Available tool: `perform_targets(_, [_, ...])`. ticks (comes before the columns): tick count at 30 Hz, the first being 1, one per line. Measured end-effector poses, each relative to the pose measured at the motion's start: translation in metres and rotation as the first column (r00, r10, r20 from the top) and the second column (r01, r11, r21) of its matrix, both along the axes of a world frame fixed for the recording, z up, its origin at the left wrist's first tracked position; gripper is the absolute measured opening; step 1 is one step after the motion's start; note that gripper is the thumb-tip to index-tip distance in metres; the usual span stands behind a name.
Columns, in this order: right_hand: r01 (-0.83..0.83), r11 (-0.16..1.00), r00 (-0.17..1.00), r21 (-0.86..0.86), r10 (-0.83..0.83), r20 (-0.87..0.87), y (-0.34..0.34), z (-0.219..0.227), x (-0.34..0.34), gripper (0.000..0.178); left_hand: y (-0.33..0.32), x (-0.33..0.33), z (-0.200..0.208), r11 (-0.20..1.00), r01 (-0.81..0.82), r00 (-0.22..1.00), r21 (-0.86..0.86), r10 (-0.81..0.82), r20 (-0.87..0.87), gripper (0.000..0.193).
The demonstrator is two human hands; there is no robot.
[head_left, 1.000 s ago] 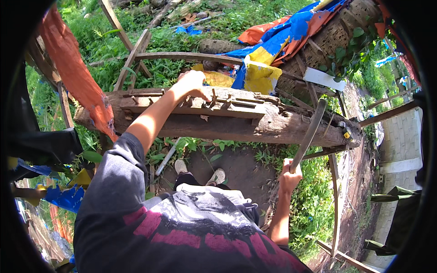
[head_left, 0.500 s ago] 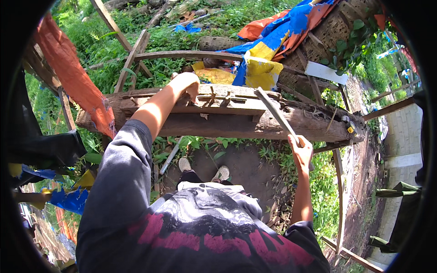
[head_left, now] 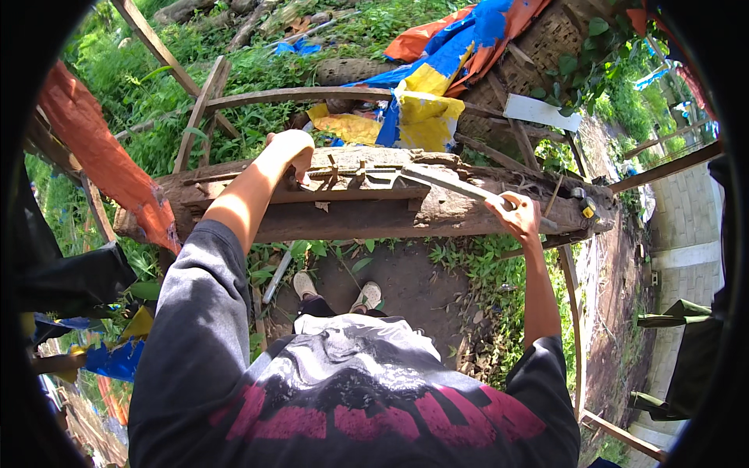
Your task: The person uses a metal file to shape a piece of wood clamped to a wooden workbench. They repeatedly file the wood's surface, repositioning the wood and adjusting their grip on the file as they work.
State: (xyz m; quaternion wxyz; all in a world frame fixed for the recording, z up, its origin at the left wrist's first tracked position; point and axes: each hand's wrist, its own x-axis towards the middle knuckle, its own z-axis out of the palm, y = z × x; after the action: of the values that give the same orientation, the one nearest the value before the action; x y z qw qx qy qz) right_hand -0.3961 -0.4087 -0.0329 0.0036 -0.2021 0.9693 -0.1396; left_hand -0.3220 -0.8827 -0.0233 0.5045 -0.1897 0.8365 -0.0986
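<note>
A thick weathered log (head_left: 460,212) lies crosswise in front of me, with a narrow wooden board (head_left: 370,194) fixed along its near side. Short upright pegs (head_left: 361,173) stand along this board. My left hand (head_left: 292,151) is curled down at the board's left part, its fingers closed and partly hidden; what they grip is unclear. A thin dark rod (head_left: 381,172) seems to run along the pegs. My right hand (head_left: 516,214) is wrapped round the right part of a long grey metal bar (head_left: 456,185). The bar's far end rests at or just above the board's right end.
Behind the log hang blue, yellow and orange tarpaulins (head_left: 427,117), beside a white board (head_left: 541,112). An orange cloth strip (head_left: 109,148) slants down at the left. Wooden poles (head_left: 296,94) frame the spot. A small yellow-and-black object (head_left: 588,211) sits at the log's right end.
My right hand has moved up, swinging the metal bar from steeply slanted to nearly level. My left hand stays at the same place on the board. The whole view has shifted slightly.
</note>
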Motion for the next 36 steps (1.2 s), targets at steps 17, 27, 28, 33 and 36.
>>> perform_targets(17, [-0.119,0.974,0.982,-0.195,0.144,0.119,-0.037,-0.027,-0.022,0.051,-0.01,0.007,-0.002,0.998,0.027,0.993,0.055,-0.021,-0.114,0.063])
perform_targets(27, [-0.201,0.977,0.97,-0.077,0.187,-0.156,-0.04,-0.036,-0.014,0.055,-0.041,0.03,-0.039,0.957,0.26,0.803,0.132,-0.138,-0.58,0.055])
perform_targets(28, [-0.219,0.971,0.946,-0.093,0.189,-0.263,-0.027,-0.059,-0.02,0.055,-0.037,0.031,-0.032,0.947,0.265,0.783,0.182,-0.102,-0.613,0.055])
perform_targets(33, [-0.238,0.971,0.936,-0.035,0.22,-0.276,-0.045,-0.027,0.004,0.058,-0.034,0.032,-0.026,0.958,0.118,0.867,0.263,0.03,-0.498,0.06])
perform_targets(36, [-0.168,0.985,0.978,-0.04,0.162,-0.131,-0.048,-0.025,0.007,0.058,-0.054,0.036,-0.067,0.928,0.214,0.731,0.305,0.054,-0.68,0.054])
